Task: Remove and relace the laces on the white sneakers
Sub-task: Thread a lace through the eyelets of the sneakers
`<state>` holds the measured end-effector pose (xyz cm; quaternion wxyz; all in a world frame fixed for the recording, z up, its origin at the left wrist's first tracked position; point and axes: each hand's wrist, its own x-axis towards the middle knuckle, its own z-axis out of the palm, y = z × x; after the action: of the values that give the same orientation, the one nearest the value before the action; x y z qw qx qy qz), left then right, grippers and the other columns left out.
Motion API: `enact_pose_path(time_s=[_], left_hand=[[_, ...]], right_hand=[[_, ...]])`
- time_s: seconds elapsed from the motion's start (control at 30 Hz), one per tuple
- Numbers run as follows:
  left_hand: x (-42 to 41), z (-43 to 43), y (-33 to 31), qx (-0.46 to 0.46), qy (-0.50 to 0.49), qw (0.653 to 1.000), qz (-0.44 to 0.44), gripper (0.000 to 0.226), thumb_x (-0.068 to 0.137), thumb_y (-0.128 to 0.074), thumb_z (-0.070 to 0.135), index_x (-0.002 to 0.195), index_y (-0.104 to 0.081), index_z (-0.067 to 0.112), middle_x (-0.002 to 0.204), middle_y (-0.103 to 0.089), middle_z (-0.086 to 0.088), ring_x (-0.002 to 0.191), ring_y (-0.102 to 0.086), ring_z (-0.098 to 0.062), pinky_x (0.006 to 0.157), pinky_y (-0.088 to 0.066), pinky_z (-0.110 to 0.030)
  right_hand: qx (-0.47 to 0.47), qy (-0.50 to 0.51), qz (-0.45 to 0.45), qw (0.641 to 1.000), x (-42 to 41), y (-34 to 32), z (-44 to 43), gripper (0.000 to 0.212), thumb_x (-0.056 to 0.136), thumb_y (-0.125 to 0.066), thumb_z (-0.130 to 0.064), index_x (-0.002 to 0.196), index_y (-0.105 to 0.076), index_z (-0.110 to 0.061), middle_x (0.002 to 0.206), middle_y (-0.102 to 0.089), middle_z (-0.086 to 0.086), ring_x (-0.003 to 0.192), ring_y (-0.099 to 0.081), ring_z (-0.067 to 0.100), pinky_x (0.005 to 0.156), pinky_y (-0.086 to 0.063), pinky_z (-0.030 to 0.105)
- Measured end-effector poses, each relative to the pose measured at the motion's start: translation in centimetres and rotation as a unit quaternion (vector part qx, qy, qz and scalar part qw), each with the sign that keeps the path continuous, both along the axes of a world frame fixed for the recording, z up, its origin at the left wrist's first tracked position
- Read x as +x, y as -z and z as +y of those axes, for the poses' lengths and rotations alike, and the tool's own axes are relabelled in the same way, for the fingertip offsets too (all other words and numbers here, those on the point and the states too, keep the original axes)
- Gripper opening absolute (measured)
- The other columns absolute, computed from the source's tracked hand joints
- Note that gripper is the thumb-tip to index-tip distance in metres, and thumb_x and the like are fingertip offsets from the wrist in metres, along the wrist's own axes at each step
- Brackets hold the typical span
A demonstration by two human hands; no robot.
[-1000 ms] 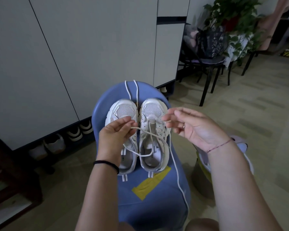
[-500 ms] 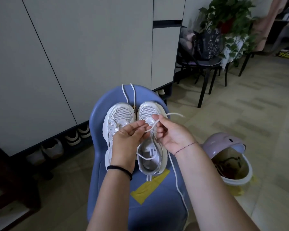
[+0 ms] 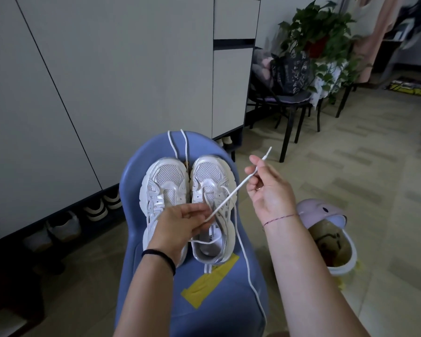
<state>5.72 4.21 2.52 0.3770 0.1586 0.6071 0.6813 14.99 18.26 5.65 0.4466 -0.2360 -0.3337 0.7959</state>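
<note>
White sneakers stand side by side, toes toward 12 o'clock, on the seat of a blue chair in the middle of the head view. The sneaker on the 3 o'clock side is partly threaded with a white lace. The left hand pinches this lace in its fingers just over that sneaker's tongue. The right hand, up toward 2 o'clock, pinches it near the tip, and the stretch between the hands runs taut. The lace's other end trails off the seat toward 5 o'clock. A second lace lies past the toes at 12 o'clock, over the chair's edge. On the floor at 4 o'clock stands a waste bin, its pink lid tipped open. Something brownish shows inside; I cannot tell what.
</note>
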Motion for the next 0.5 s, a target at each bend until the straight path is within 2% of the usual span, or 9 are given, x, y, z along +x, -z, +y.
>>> enact_pose_path(time_s=[0.07,0.13,0.2,0.23,0.33,0.43,0.5], left_hand=[[0.2,0.3,0.2,-0.041,0.029,0.998,0.022,0.02,0.09,-0.051,-0.016,0.104,-0.064,-0.008,0.088,-0.071,-0.019,0.068,-0.071,-0.019,0.066,-0.06,-0.026],[0.6,0.5,0.4,-0.076,0.035,0.995,0.052,0.019,0.09,-0.055,-0.013,0.104,-0.065,-0.005,0.079,-0.069,-0.015,0.056,-0.068,-0.017,0.058,-0.059,-0.026],[0.6,0.6,0.7,-0.113,-0.007,0.985,0.127,0.012,0.09,-0.063,0.0,0.099,-0.068,0.005,0.074,-0.069,-0.008,0.043,-0.061,-0.013,0.045,-0.051,-0.021],[0.3,0.7,0.7,-0.134,-0.047,0.972,0.186,0.007,0.089,-0.066,0.008,0.095,-0.069,0.011,0.072,-0.068,-0.003,0.041,-0.057,-0.01,0.044,-0.046,-0.02],[-1.0,1.2,0.9,-0.171,-0.151,0.92,0.318,0.009,0.087,-0.07,0.023,0.095,-0.07,0.019,0.079,-0.064,0.008,0.064,-0.056,-0.009,0.059,-0.041,-0.022],[-2.0,2.3,2.1,-0.177,-0.142,0.899,0.374,0.024,0.081,-0.076,0.027,0.101,-0.069,0.014,0.096,-0.064,0.0,0.087,-0.059,-0.021,0.073,-0.044,-0.028],[-2.2,2.9,3.3,-0.209,-0.106,0.874,0.426,0.033,0.076,-0.078,0.03,0.103,-0.068,0.013,0.098,-0.065,-0.003,0.094,-0.059,-0.025,0.076,-0.045,-0.032]], right_hand=[[0.011,0.014,-0.006,1.0,-0.1,0.1,0.1,0.018,0.099,-0.047,-0.01,0.098,-0.065,-0.008,0.062,-0.056,0.001,0.046,-0.038,0.003,0.046,-0.032,0.01],[0.046,0.029,-0.039,0.998,0.0,0.3,0.3,0.017,0.098,-0.05,-0.012,0.096,-0.067,-0.011,0.061,-0.051,0.001,0.044,-0.034,0.003,0.044,-0.027,0.012],[0.11,0.064,-0.117,0.985,0.4,0.5,0.7,0.018,0.098,-0.053,-0.017,0.092,-0.07,-0.017,0.06,-0.045,-0.001,0.046,-0.031,0.004,0.044,-0.026,0.013],[0.146,0.087,-0.162,0.972,0.7,0.7,0.9,0.019,0.097,-0.054,-0.019,0.09,-0.072,-0.02,0.059,-0.044,-0.004,0.049,-0.031,0.006,0.045,-0.027,0.014],[0.219,0.115,-0.252,0.936,1.1,1.3,1.7,0.02,0.096,-0.055,-0.021,0.088,-0.072,-0.026,0.049,-0.042,-0.016,0.055,-0.037,0.006,0.055,-0.035,0.015],[0.264,0.068,-0.28,0.921,-0.3,2.3,1.5,0.013,0.093,-0.06,-0.019,0.089,-0.073,-0.02,0.045,-0.045,-0.015,0.049,-0.038,0.003,0.055,-0.038,0.014],[0.296,0.025,-0.299,0.907,-1.6,3.0,0.9,0.011,0.091,-0.063,-0.018,0.086,-0.072,-0.017,0.046,-0.051,-0.013,0.048,-0.045,0.001,0.056,-0.041,0.012]])
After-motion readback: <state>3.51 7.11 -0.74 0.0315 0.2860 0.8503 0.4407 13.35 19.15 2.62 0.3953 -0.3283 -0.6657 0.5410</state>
